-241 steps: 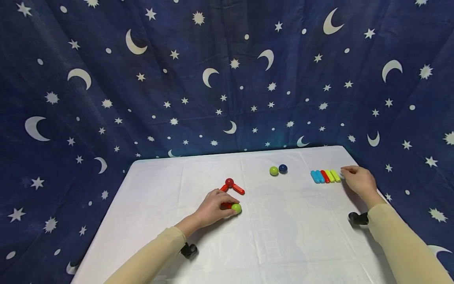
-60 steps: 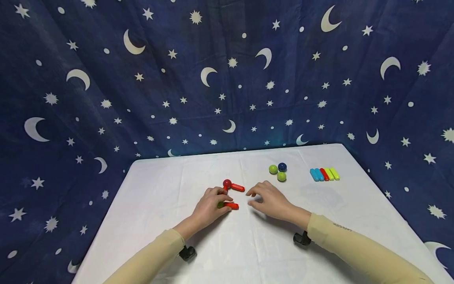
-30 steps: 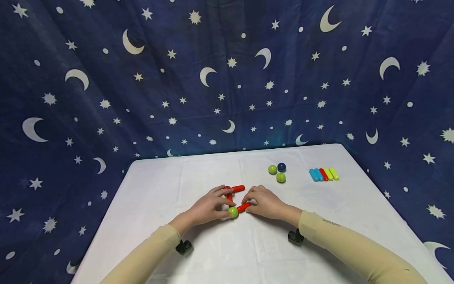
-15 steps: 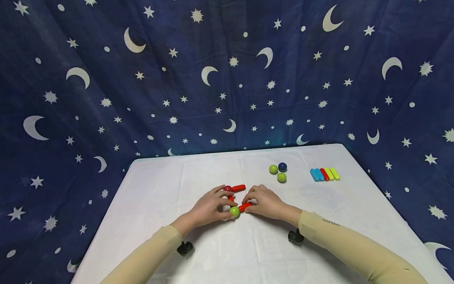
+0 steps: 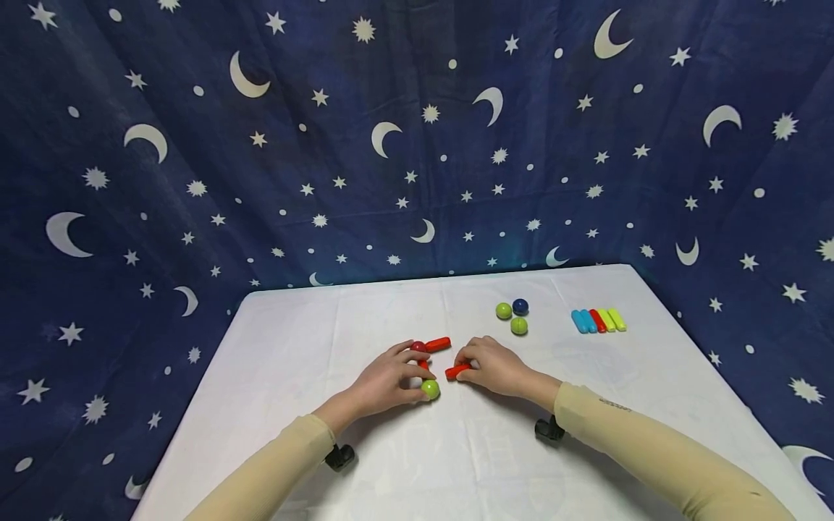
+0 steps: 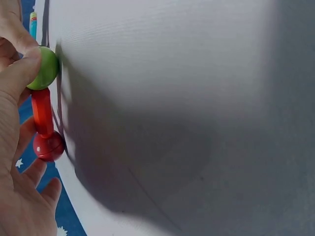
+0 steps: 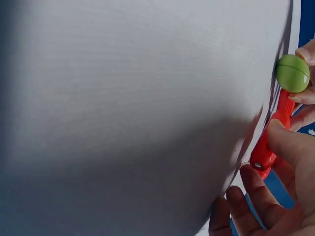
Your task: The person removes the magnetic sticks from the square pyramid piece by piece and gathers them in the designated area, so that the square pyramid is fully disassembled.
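Note:
My left hand point(image 5: 384, 382) pinches a green ball point(image 5: 431, 391) between thumb and fingers. In the left wrist view, a red stick point(image 6: 42, 113) joins that ball to a red ball point(image 6: 49, 146), with some fingertips close to the red ball. Another red stick point(image 5: 439, 344) extends to the right from the red ball in the head view. To the right, my right hand point(image 5: 498, 367) grips a loose red stick point(image 5: 455, 372) by its right part, with a gap between it and the green ball. Part of that stick is hidden by the fingers.
Two green balls point(image 5: 504, 310) and a dark blue ball point(image 5: 520, 307) sit grouped behind the right hand. Farther right lies a row of blue, red and yellow sticks point(image 5: 597, 320). A starry curtain point(image 5: 365, 181) hangs behind the white table point(image 5: 391, 477).
The right hand came from the stick row to the red stick, which touched the green ball and is now apart, to its right. A second green ball has joined the group behind.

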`<state>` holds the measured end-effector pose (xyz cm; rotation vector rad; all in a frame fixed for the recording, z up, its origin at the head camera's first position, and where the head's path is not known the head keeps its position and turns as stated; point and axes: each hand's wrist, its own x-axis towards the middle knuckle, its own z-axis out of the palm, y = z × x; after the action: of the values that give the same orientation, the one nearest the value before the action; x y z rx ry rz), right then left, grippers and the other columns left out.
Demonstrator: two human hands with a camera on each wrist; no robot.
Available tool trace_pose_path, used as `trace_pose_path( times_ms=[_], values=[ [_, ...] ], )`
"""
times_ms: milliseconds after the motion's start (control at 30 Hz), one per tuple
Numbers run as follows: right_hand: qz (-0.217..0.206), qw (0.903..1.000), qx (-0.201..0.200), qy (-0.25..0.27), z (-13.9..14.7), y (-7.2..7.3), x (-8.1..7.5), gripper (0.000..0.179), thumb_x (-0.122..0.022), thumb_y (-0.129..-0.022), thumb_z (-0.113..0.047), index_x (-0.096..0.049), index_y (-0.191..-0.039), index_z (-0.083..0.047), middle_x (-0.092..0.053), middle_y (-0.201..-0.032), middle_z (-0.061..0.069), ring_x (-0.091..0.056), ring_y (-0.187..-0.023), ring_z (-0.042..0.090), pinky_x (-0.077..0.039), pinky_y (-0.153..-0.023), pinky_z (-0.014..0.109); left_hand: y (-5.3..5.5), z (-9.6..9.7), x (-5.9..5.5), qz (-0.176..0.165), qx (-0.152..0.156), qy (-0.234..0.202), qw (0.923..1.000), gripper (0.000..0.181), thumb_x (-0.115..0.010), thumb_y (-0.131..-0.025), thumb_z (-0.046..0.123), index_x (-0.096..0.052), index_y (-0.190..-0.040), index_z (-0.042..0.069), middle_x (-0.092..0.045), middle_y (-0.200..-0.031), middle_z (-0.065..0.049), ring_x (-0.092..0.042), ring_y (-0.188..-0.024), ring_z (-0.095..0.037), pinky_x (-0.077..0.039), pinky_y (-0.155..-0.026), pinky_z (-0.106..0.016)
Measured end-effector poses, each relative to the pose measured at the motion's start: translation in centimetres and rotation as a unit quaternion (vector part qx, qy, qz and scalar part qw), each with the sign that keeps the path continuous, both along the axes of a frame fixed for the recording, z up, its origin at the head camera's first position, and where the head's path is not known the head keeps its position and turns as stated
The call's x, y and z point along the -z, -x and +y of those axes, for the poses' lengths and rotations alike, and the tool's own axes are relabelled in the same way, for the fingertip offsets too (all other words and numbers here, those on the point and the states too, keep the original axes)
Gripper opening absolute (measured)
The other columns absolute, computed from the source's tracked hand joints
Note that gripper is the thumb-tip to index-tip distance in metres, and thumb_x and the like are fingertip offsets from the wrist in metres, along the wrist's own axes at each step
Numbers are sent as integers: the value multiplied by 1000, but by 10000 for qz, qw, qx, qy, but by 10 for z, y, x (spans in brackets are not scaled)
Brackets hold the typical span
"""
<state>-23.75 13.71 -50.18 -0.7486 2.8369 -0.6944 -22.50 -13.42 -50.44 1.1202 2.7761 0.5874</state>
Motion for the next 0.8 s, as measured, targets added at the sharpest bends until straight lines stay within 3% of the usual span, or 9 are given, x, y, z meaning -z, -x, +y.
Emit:
trace_pose_path(
  times_ms=[200,433,633,800],
  values=[
    [29,9999,102,32,2,-3,0,13,-82,-88,-28,-75,-98,-24,-59,-93,-10,-51,-89,13,-46,-79,33,0,3,0,87,25,-6,10000,33,-77,-91,44,-76,-122,32,-55,-147,4,-30,-149,-30,-29,-118,-52],
    [-96,9995,285,-120,3,-5,-2,16,-86,-84,-23,-75,-97,-22,-59,-91,-10,-50,-89,14,-46,-79,33,0,4,-2,-85,-15,51,10000,34,-77,-91,44,-76,-122,30,-56,-147,2,-29,-150,-30,-28,-118,-53],
    [88,9992,283,-279,9,-6,-4,14,-85,-85,-28,-74,-92,-24,-58,-91,-11,-49,-88,13,-46,-77,32,0,4,-2,-58,-24,12,10000,32,-78,-90,43,-76,-121,31,-56,-145,2,-30,-150,-31,-28,-118,-53],
    [228,9975,604,277,37,-10,-18,12,-82,-86,-30,-76,-96,-25,-63,-97,-10,-54,-96,15,-48,-83,37,-1,5,-3,-101,-43,-36,9999,33,-78,-90,42,-76,-121,29,-56,-146,2,-29,-150,-31,-27,-119,-52]
  ],
)
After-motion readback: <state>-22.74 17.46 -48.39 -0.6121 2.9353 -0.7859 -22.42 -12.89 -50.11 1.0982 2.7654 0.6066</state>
